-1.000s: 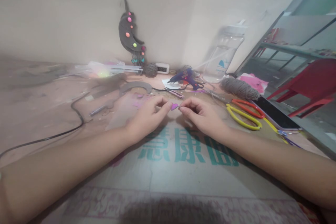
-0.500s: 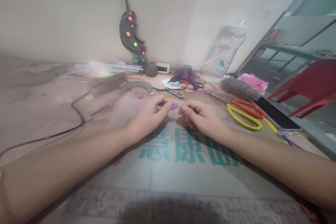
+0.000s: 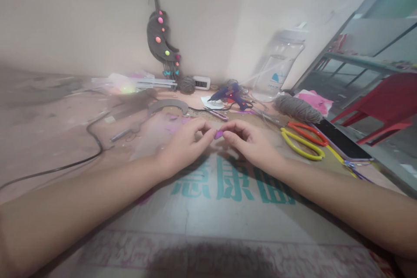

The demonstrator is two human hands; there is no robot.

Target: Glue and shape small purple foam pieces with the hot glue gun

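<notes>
Lying beyond purple piece point(image 3: 219, 134): cutter point(image 3: 217, 114) (pinkish)

The person's left hand point(image 3: 184, 144) is bare, with slender fingers and a narrow wrist. Beyond that hand's wrist, the smooth left forearm point(image 3: 84, 195) is bare too and broadens towards the elbow. Across from the left hand, the bare right hand point(image 3: 250, 144) and smooth, tapering right forearm point(image 3: 342, 206) look alike in build; fingernail details are too small to tell.
</notes>
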